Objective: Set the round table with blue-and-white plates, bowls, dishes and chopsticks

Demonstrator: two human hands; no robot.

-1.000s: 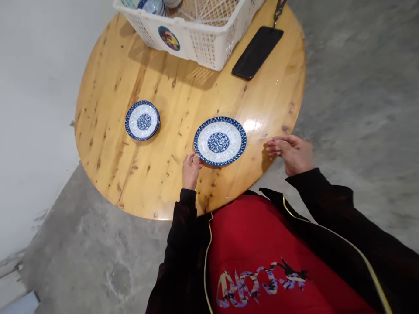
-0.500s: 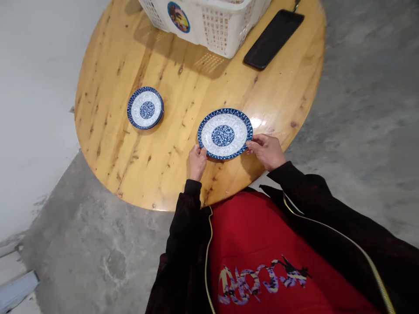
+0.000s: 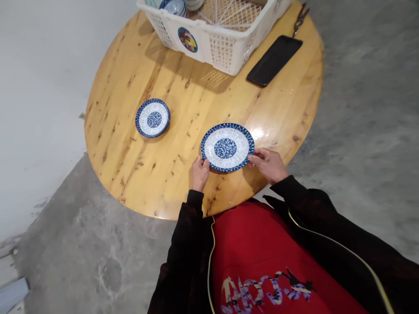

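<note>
A large blue-and-white patterned plate (image 3: 227,147) lies on the round wooden table (image 3: 183,109) near its front edge. My left hand (image 3: 199,172) pinches the plate's near-left rim. My right hand (image 3: 268,165) grips the rim on the right side with curled fingers. Both arms wear black sleeves over a red top.
A small stack of blue-and-white saucers (image 3: 152,118) sits to the left on the table. A white plastic basket (image 3: 212,35) holding bowls stands at the back. A black phone (image 3: 274,60) lies to its right, with keys beyond. Grey concrete floor surrounds the table.
My right hand came in from the table's right edge and took hold of the plate's rim. The left hand stayed on the rim. The view has shifted a little.
</note>
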